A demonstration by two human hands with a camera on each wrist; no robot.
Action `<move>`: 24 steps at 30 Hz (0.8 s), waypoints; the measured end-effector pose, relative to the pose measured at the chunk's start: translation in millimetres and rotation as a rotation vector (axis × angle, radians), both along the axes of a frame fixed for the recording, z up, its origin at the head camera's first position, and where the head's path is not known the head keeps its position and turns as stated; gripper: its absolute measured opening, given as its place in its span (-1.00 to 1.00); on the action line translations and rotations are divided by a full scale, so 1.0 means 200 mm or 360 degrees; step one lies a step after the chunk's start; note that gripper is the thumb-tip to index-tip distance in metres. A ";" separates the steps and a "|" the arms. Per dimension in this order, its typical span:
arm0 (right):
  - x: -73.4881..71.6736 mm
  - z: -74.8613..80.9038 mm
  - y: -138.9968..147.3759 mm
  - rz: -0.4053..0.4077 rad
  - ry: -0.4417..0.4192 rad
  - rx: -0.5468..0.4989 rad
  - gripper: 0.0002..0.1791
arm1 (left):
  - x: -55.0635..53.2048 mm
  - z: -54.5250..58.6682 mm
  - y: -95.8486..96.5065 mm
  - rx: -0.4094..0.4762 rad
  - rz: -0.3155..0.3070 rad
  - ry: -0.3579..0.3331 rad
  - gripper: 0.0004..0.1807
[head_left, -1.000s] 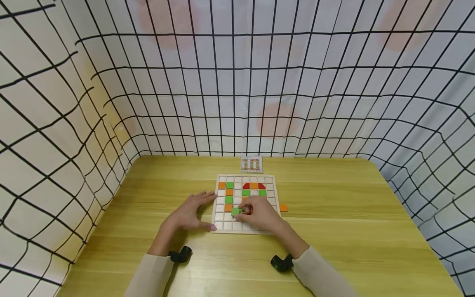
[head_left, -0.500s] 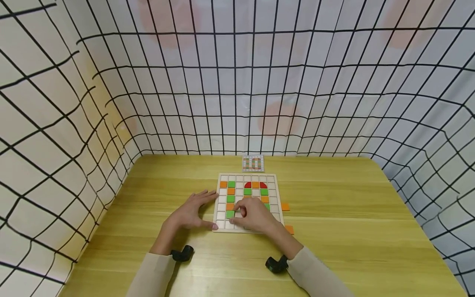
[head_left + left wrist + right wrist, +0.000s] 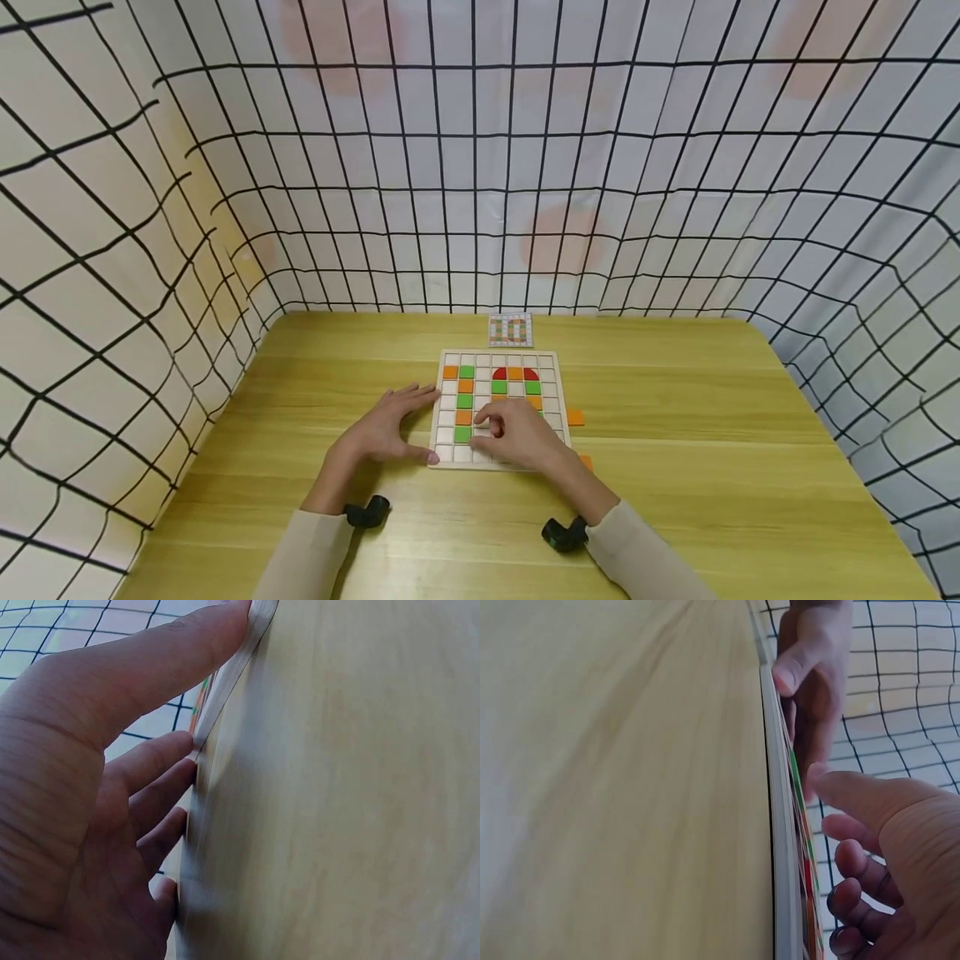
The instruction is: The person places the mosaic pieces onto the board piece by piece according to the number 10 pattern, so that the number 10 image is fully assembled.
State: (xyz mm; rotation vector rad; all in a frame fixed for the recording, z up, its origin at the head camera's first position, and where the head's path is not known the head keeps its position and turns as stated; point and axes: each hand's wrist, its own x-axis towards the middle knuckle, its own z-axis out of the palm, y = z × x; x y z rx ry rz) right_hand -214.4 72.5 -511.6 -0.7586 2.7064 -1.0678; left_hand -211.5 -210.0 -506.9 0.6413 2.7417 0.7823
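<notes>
A pale gridded board (image 3: 446, 435) lies on the wooden table, with orange and green square tiles in a column on its left. The lowest of these is a green tile (image 3: 462, 434). My left hand (image 3: 386, 429) has its fingers and thumb spread along the board's left edge, thumb at the near corner. Over the board, my right hand (image 3: 521, 435) has bent fingers and the thumb apart, tips just right of that green tile. The right wrist view shows nothing between the right thumb (image 3: 847, 787) and fingers. Red rounded tiles (image 3: 500, 374) and more squares form an arch, partly hidden by the right hand.
A small pattern card (image 3: 511, 330) lies behind the board. Two loose orange pieces, one farther (image 3: 576, 417) and one nearer (image 3: 586, 462), lie at its right edge. Black wrist cameras (image 3: 367, 512) sit by both cuffs. A black wire grid (image 3: 480, 208) stands behind the table.
The right hand has moved left and set the green tile it pinched into the column's lowest filled square, then let go. The left hand stays at the board's edge.
</notes>
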 end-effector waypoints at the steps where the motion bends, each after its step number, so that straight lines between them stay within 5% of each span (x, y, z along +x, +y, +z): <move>1: 0.00 0.00 0.01 -0.0013 0.0000 -0.0008 -0.72 | 0.00 0.00 0.00 -0.0001 0.0001 0.0003 0.17; 11: -0.02 0.00 0.20 -0.0123 0.0012 -0.0189 -0.72 | 0.02 0.00 -0.01 0.0042 0.0025 -0.0010 0.19; 24: -0.04 -0.02 0.48 -0.0344 -0.0028 -0.0148 -0.62 | 0.01 0.00 0.00 0.0039 0.0007 0.0003 0.18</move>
